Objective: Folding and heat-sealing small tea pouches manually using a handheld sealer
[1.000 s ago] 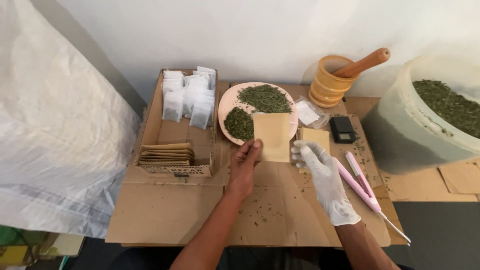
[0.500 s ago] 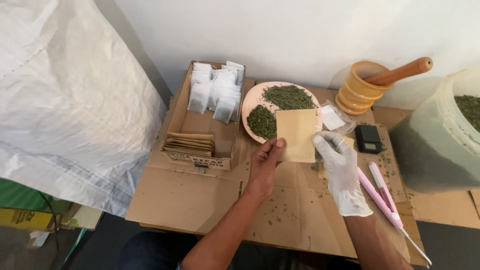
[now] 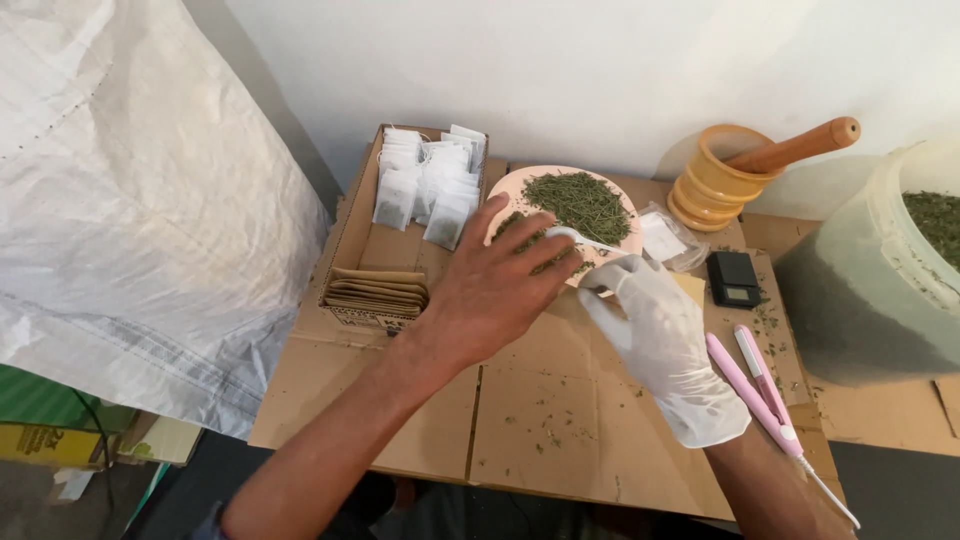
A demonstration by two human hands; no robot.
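While your bare left hand [image 3: 495, 290] reaches over the near edge of the pink plate [image 3: 520, 185], its fingers curl around a small white scoop [image 3: 585, 240] lying over the nearer heap of dried green herb [image 3: 540, 245]; grip looks closed on the handle, though the fingers hide most of it. Your gloved right hand [image 3: 660, 340] sits just right of it, fingers loosely bent, touching the scoop's far end; whether it pinches a pouch underneath, cannot tell. Keep the scoop level and low over the plate so flakes drop back on it, not on the cardboard tabletop [image 3: 540, 420], which already carries crumbs. Far heap of herb [image 3: 580, 200] lies untouched. Left of the plate, a cardboard box [image 3: 350, 230] holds white sachets [image 3: 430, 185] and brown pouches [image 3: 375, 292]. Right: black pocket scale [image 3: 733, 278], pink sealer [image 3: 760, 385], yellow mortar with pestle [image 3: 725, 180], big tub of herb [image 3: 900, 270].
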